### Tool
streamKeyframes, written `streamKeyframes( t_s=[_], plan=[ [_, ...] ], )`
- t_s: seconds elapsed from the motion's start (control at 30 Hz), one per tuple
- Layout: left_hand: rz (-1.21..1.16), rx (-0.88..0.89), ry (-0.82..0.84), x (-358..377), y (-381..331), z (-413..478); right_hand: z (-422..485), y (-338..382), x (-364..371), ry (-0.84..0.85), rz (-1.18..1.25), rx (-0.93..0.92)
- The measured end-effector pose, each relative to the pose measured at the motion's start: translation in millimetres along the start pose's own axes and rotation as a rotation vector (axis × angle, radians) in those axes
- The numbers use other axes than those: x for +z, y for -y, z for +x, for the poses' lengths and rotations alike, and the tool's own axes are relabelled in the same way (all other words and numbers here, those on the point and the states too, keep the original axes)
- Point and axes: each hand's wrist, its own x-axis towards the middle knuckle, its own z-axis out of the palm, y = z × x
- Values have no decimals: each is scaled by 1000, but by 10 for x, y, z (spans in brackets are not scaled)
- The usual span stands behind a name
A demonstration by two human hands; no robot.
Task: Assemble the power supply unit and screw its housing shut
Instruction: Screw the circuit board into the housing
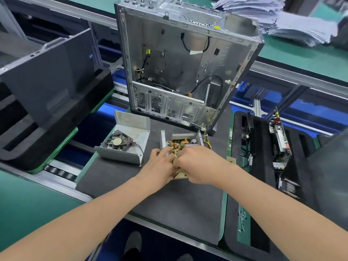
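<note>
PSU board (181, 144), w/ finned alu heatsinks & copper coils, is sitting mid grey foam mat (178, 204), boxed in by the upright sheet-metal PC case (178, 63) behind and the bent-steel fan cover (131, 137) just left; bare mat is lying toward the near edge. Left hand (160, 166) and right hand (198, 166) are curling round the board's near end, gripping it, knuckles touching, fingertips mostly hiding.

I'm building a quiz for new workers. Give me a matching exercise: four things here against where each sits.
1 silver metal housing cover with black fan
2 silver computer case
3 yellow power supply circuit board
4 white paper stack

A partly under left hand and right hand
B far back right
C left of the hands
D upright behind the board

Pairs: 1-C, 2-D, 3-A, 4-B
</note>
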Motion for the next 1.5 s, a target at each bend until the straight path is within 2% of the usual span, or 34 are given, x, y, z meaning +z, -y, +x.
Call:
streamKeyframes(
  t_s=[0.17,0.43,0.63,0.93,1.5],
  plan=[
    [-15,9,6,23,8,15,-20,-36,37,-29,50,21],
    [-78,19,-94,38,15,-15,-97,-116,63,-69,114,55],
    [-159,2,-246,24,-49,-56,-263,-229,37,-73,221,150],
    [-318,-69,-383,7,-139,-54,-452,-386,61,-134,395,236],
    [-352,-94,-391,93,-143,-20,-429,-423,127,-167,408,232]
  ],
)
